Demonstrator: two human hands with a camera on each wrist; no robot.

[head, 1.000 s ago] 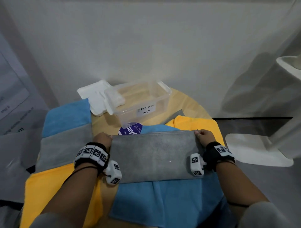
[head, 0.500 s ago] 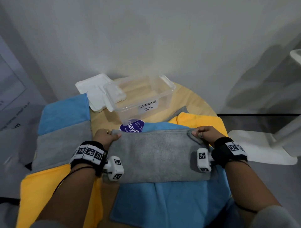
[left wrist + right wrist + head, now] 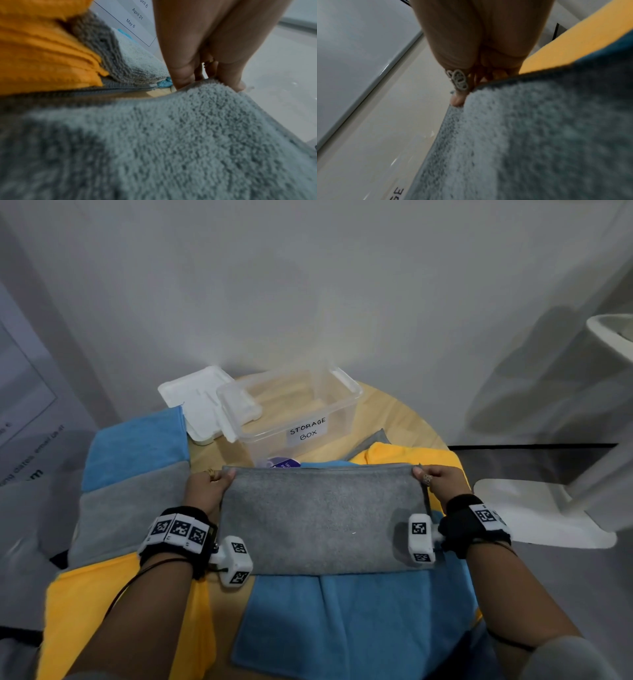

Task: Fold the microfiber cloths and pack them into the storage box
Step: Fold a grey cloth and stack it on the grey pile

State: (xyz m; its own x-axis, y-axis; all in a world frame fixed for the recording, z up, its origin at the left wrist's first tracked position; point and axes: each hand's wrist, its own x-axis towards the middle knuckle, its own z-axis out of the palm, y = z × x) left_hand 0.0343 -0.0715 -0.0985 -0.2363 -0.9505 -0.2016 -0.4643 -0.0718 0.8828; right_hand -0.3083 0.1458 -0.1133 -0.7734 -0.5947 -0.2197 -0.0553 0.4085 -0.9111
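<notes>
A grey microfiber cloth (image 3: pixel 322 518), folded into a wide band, lies across a blue cloth (image 3: pixel 346 621) on the round wooden table (image 3: pixel 394 419). My left hand (image 3: pixel 209 487) pinches the grey cloth's far left corner (image 3: pixel 211 86), and my right hand (image 3: pixel 435 479) pinches its far right corner (image 3: pixel 465 100). That far edge is raised a little off the cloths beneath. The clear storage box (image 3: pixel 294 412), labelled and with no cloth inside, stands just beyond the grey cloth.
The white lid (image 3: pixel 198 402) leans under the box's left end. A blue cloth (image 3: pixel 133 446), a grey cloth (image 3: pixel 126 511) and a yellow cloth (image 3: pixel 89 614) overlap at the left. Another yellow cloth (image 3: pixel 407 453) lies at the right, beside a white stand base (image 3: pixel 534 515) on the floor.
Both hands keep their pinch on the far corners, and the grey cloth's far edge has moved slightly toward the box, now hiding most of the purple label before it.
</notes>
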